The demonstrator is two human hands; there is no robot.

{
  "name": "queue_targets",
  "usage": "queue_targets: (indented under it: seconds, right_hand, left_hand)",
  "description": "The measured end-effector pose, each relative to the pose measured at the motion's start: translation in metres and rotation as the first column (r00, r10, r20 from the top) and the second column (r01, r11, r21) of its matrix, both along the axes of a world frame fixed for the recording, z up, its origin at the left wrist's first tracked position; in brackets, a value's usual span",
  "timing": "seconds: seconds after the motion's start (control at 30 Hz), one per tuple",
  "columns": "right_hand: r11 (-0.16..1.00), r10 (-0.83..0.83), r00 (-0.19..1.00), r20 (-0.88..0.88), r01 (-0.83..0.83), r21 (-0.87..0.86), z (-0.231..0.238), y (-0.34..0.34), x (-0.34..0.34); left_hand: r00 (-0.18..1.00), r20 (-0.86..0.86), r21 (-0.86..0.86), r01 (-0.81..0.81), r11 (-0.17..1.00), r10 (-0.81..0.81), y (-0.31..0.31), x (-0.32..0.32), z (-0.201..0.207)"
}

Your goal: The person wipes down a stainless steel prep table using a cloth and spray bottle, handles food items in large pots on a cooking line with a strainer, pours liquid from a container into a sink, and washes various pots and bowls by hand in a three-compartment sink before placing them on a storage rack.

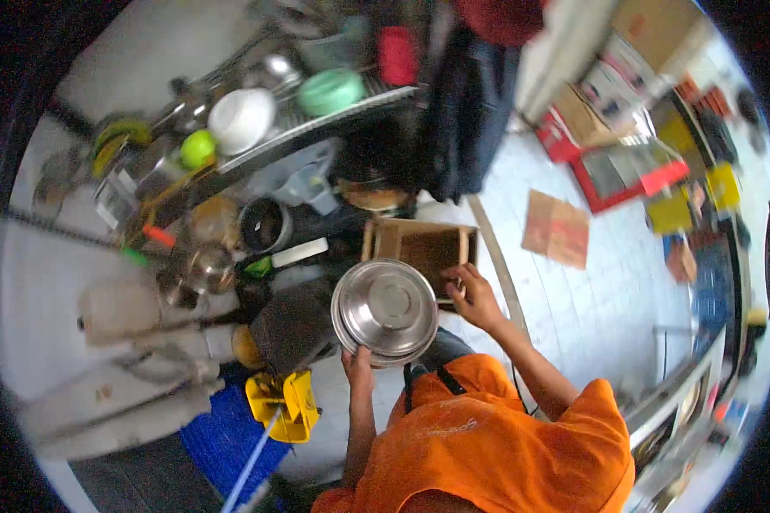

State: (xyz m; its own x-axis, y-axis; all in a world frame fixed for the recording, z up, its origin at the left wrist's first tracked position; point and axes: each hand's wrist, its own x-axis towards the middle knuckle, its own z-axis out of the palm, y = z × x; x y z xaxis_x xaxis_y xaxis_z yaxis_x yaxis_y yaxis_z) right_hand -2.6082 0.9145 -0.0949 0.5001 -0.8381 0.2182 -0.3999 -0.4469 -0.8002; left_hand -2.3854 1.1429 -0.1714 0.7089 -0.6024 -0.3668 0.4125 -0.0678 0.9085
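Note:
My left hand (358,368) grips the near rim of a shiny steel bowl (392,303) in front of my body. A second rim shows along its edge, so it looks like a small stack. Whether the bowl faces up or down I cannot tell. To the right of it, my right hand (474,297) is in the air with its fingers bent but apart, and I see nothing in them. An open brown box (469,244) stands just beyond both hands, partly hidden behind the bowl.
A wire rack (316,128) at the upper left carries a white bowl (242,120), a green bowl (331,92) and metalware. Flat cardboard (556,228) lies on the tiled floor beside a red carton (630,176). A yellow dustpan (295,408) and blue mat (231,419) are at the lower left.

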Motion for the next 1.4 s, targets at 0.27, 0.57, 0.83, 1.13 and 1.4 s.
queue_targets:
  seconds: [0.27,0.57,0.83,1.13,1.4]
  right_hand:
    - [0.826,-0.479,0.851,-0.214,0.52,0.218,-0.143,0.102,-0.232]
    - [0.632,-0.634,0.77,-0.066,0.566,0.529,-0.202,0.179,-0.17]
    - [0.444,-0.729,0.65,-0.215,0.689,0.573,-0.174,0.257,-0.223]
    - [0.136,-0.911,0.3,-0.285,0.867,0.479,-0.123,0.284,-0.176]
    - [-0.131,-0.959,0.058,-0.279,0.779,0.613,-0.166,0.312,-0.028]
  left_hand:
    - [0.981,0.008,0.349,0.178,0.92,-0.193,-0.059,-0.067,0.008]
    - [0.754,0.234,0.471,0.464,0.75,-0.614,-0.12,-0.044,0.062]
    - [0.539,0.29,0.414,0.674,0.611,-0.791,-0.161,-0.089,0.101]
    - [0.318,0.227,0.455,0.801,0.389,-0.921,-0.218,-0.081,0.09]
    - [0.057,0.057,0.451,0.889,0.077,-0.997,-0.305,-0.086,0.051]
